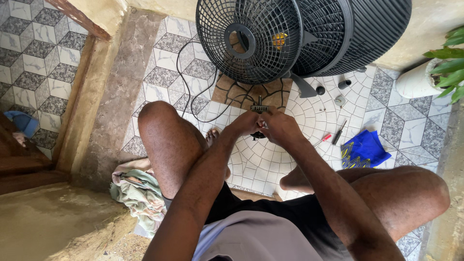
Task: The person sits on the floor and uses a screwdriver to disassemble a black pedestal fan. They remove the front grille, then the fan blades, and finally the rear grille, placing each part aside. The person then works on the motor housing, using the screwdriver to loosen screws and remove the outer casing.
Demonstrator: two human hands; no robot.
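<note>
your left hand [246,123] and right hand [280,126] meet in front of you, between your knees, both closed around a small fan part [260,108]. it's a dark piece with a short shaft sticking up and a cable [193,104] running off it; can't tell exactly what it is. fingers curled tight, part held above the tiled floor [309,118]. just ahead stand the black fan grilles [251,38], leaning against the wall, with a yellow bit showing through the mesh. to your right on the floor: red-handled screwdriver [325,138], dark screwdriver [340,131], folded blue cloth [363,150], a few small black knobs and caps [333,87]. crumpled pale cloth [137,188] lies by your left leg. white plant pot [418,79] at far right.
</note>
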